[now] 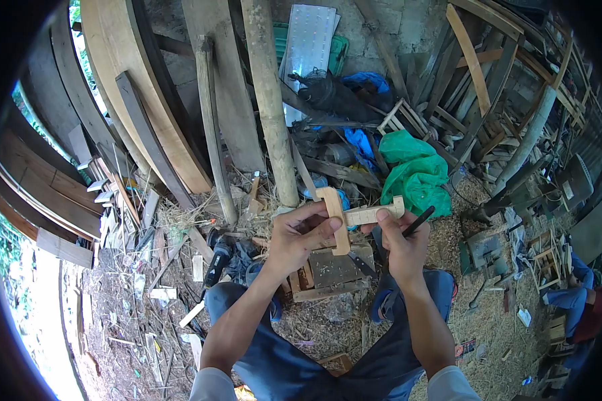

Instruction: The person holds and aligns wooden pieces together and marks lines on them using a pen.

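A pale wooden marking gauge (368,215), a notched beam passing through an upright block, is held level in front of me between both hands. My left hand (297,237) is closed on the upright block, thumb in front and fingers behind. My right hand (405,250) pinches the beam near its right end with the thumb on top. A dark pencil-like stick (419,221) also juts up from between the right fingers; its exact kind cannot be made out. Below the hands is a low wooden block (331,274), with a dark blade-like tool (363,265) lying on its right side.
A dark power tool (217,260) lies left of my knees. Tall planks (134,87) and a pole (267,100) lean behind. A green plastic bag (415,174) sits beyond my right hand. Wood shavings and offcuts cover the ground. Another person (572,297) sits at far right.
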`<state>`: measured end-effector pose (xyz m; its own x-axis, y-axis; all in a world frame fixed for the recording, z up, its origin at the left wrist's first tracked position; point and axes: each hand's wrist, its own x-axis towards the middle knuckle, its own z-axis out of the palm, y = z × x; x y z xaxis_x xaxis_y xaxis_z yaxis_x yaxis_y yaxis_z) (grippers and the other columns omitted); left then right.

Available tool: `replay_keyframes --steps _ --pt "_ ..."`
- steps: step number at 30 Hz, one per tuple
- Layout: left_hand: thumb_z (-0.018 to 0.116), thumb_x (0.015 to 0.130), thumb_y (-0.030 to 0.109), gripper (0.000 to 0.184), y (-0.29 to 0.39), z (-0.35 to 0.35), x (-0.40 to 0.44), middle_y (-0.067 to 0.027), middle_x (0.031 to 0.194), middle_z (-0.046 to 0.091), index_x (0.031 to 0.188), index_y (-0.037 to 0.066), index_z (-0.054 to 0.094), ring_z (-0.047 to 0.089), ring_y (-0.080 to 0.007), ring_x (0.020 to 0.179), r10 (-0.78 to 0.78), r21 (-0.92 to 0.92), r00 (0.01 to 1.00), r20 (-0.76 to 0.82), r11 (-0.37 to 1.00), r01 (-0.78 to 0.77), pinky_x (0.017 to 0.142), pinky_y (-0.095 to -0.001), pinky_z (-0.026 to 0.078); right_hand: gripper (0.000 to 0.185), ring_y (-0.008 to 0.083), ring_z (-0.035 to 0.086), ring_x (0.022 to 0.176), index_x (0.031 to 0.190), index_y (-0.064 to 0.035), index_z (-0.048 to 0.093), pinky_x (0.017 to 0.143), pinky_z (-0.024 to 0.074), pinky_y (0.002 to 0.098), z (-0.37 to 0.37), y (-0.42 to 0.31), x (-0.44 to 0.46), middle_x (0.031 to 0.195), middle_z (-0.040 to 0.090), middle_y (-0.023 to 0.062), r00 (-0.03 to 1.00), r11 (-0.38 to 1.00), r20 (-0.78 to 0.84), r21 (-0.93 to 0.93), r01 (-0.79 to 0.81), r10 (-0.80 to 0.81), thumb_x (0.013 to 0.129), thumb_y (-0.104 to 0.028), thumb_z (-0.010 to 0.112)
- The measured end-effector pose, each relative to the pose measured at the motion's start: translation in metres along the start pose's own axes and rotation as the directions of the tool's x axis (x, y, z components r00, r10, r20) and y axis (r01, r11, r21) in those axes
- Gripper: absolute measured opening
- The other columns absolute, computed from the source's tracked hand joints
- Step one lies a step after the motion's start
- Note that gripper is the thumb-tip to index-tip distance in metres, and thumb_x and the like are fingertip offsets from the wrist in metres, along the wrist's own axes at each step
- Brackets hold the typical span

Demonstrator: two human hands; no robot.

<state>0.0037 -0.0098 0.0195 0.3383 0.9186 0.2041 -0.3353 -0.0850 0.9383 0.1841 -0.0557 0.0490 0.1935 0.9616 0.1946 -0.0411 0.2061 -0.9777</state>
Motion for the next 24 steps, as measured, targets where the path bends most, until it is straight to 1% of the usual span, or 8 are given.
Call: replay_keyframes --steps 8,11,14,15,17,19,21,24 --pt "0.067 0.084 0.006 0.026 -0.004 -0.003 0.001 -0.0076 0.092 0.067 0.107 -0.003 0.062 0.062 -0.0101 0.078 0.001 0.002 1.000 -0.020 1.000 -0.001 0.067 -0.0243 0.052 0.020 0.0062 0.058 0.066 0.094 0.0007 0.067 0.058 0.0411 0.0216 0.001 0.004 0.002 0.073 0.067 0.0039 1.000 1.000 0.013 -0.017 -0.013 0.014 0.091 -0.017 0.059" --pt "0.068 0.083 0.005 0.025 -0.007 -0.003 0.005 -0.0076 0.090 0.067 0.106 -0.002 0.063 0.062 -0.0104 0.076 -0.003 -0.020 0.996 -0.084 1.000 0.001 0.065 -0.0242 0.051 0.029 0.0075 0.057 0.063 0.094 0.0014 0.065 0.059 0.0418 0.0220 0.001 0.002 0.006 0.072 0.066 0.0032 0.999 0.997 0.027 -0.075 0.028 -0.026 0.094 -0.024 0.052" --pt "0.068 0.082 0.006 0.024 -0.014 -0.010 0.009 -0.0070 0.088 0.067 0.105 -0.001 0.063 0.062 -0.0107 0.075 -0.017 -0.069 0.983 -0.184 0.998 0.005 0.064 -0.0237 0.049 0.040 0.0092 0.054 0.058 0.096 0.0020 0.063 0.058 0.0418 0.0225 -0.006 0.019 0.014 0.071 0.064 0.0032 0.993 0.996 -0.081 -0.025 -0.085 0.083 0.098 -0.031 0.041" --pt "0.067 0.083 0.007 0.023 -0.017 -0.013 0.011 -0.0064 0.088 0.067 0.104 0.000 0.063 0.061 -0.0105 0.074 -0.023 -0.093 0.975 -0.223 0.996 0.002 0.063 -0.0232 0.049 0.043 0.0094 0.051 0.056 0.096 0.0020 0.062 0.057 0.0407 0.0221 -0.006 0.027 0.019 0.071 0.063 0.0033 0.986 0.994 -0.138 0.037 0.101 -0.095 0.098 -0.033 0.038" --pt "0.068 0.082 0.007 0.024 -0.022 -0.018 0.013 -0.0065 0.089 0.067 0.105 -0.001 0.063 0.062 -0.0100 0.075 -0.044 -0.112 0.968 -0.249 0.994 0.016 0.062 -0.0229 0.049 0.045 0.0091 0.049 0.055 0.097 0.0009 0.060 0.054 0.0396 0.0211 -0.014 0.034 0.019 0.071 0.060 0.0039 0.964 0.968 -0.121 0.059 0.246 -0.237 0.099 -0.035 0.033" --pt "0.069 0.082 0.008 0.026 -0.023 -0.018 0.013 -0.0067 0.090 0.067 0.105 -0.002 0.063 0.062 -0.0095 0.076 -0.065 -0.132 0.960 -0.272 0.991 0.030 0.062 -0.0225 0.050 0.042 0.0091 0.051 0.056 0.096 0.0005 0.061 0.054 0.0405 0.0209 -0.013 0.028 0.008 0.073 0.061 0.0044 0.978 0.979 -0.083 0.053 0.195 -0.190 0.099 -0.033 0.036" --pt "0.070 0.082 0.008 0.027 -0.023 -0.015 0.012 -0.0063 0.090 0.067 0.106 -0.002 0.063 0.061 -0.0086 0.076 -0.003 -0.024 0.961 -0.277 1.000 -0.004 0.061 -0.0213 0.049 0.039 0.0092 0.052 0.058 0.095 0.0001 0.062 0.054 0.0414 0.0207 -0.008 0.022 0.002 0.075 0.063 0.0048 0.989 0.989 -0.047 0.045 0.143 -0.141 0.098 -0.031 0.038" --pt "0.070 0.082 0.009 0.028 -0.017 -0.007 0.009 -0.0059 0.090 0.067 0.107 -0.001 0.063 0.061 -0.0076 0.076 0.071 0.061 0.967 -0.244 0.996 -0.058 0.059 -0.0201 0.047 0.027 0.0108 0.057 0.061 0.093 -0.0001 0.063 0.057 0.0450 0.0224 0.005 0.016 -0.002 0.080 0.065 0.0076 0.969 0.963 0.035 -0.111 0.245 -0.243 0.096 -0.022 0.047"
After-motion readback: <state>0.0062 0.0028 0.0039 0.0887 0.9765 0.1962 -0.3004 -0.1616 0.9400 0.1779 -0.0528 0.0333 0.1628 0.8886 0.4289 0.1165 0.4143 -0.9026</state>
